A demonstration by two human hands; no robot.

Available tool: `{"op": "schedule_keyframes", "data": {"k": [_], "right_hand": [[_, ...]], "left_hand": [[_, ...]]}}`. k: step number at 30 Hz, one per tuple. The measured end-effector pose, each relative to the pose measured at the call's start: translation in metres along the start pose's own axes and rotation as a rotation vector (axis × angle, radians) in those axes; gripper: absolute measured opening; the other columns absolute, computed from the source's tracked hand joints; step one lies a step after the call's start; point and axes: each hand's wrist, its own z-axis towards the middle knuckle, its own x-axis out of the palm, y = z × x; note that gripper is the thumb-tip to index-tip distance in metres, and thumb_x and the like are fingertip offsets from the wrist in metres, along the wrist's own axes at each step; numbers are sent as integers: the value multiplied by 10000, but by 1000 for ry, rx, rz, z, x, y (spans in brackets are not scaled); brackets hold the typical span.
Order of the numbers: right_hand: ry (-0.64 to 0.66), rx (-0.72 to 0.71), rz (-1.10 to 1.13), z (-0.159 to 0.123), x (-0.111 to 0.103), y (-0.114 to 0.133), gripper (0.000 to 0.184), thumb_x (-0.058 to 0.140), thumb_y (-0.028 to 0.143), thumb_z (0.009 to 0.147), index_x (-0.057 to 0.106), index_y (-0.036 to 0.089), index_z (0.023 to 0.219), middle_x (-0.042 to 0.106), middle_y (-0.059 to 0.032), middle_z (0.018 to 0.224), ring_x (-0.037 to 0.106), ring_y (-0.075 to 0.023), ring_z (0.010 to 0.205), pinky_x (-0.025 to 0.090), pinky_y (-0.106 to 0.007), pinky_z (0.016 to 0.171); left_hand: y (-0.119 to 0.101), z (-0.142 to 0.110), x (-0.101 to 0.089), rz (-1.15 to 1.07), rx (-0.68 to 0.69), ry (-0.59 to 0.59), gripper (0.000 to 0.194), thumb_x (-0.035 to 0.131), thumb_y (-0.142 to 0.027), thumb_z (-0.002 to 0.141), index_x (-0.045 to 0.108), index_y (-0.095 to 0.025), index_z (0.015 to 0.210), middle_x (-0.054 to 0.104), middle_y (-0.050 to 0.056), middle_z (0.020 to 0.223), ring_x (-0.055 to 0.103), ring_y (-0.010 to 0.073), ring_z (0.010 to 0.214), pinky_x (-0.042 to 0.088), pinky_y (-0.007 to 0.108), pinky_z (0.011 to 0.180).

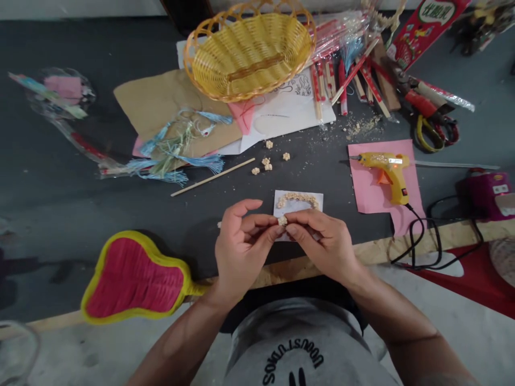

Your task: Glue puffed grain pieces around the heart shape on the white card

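Left hand [241, 249] and right hand [328, 244] pinched one flower [282, 221] between them | over the card [298, 205], its flower arc [298, 197] at one o'clock | seemed light, stiff, brittle; best held by opposite edges, I judged | loose flowers [269, 144] lay at eleven, glue gun [389, 165] at two

The floret [282, 221] is cream, the glue gun [396, 176] yellow with orange trigger [383, 176].

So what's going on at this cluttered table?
A person's left hand and right hand together pinch a small, pale, flower-shaped piece over a small white paper sheet. An arch of similar pieces lies on that sheet. More loose ones lie beyond it, and a yellow plastic glue gun rests on pink paper to the right.
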Motion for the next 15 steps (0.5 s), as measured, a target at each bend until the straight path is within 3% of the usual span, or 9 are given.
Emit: {"op": "schedule_keyframes", "data": {"k": [6,9,12,15], "right_hand": [[-23,150,169,-3,7,-1,154,716,291,856,727,225,994,745,-28,906,698,-134,740,592,-261,660],[-41,206,257,-4,10,-2,152,723,286,834,719,221,971,740,-19,867,691,-126,713,588,-258,641],[-55,256,310,-6,12,-4,151,730,289,816,716,221,950,734,-9,842,680,-116,702,580,-248,642],[-57,280,333,-7,11,-4,156,741,302,808,720,219,939,741,-10,843,685,-117,713,577,-247,648]], "left_hand": [[10,-6,-2,428,291,-72,355,732,-270,849,562,-251,1160,784,18,900,749,208,962,616,336,830],[11,-6,-2,525,440,-78,240,681,-233,886,599,-239,1111,789,13,910,759,190,931,622,312,848],[13,-6,-1,558,593,-45,369,635,-153,901,529,-218,1248,791,8,956,766,153,865,628,267,815],[14,-8,0,553,618,-24,536,638,-120,895,428,-225,1376,787,6,995,762,136,878,625,257,826]]}}
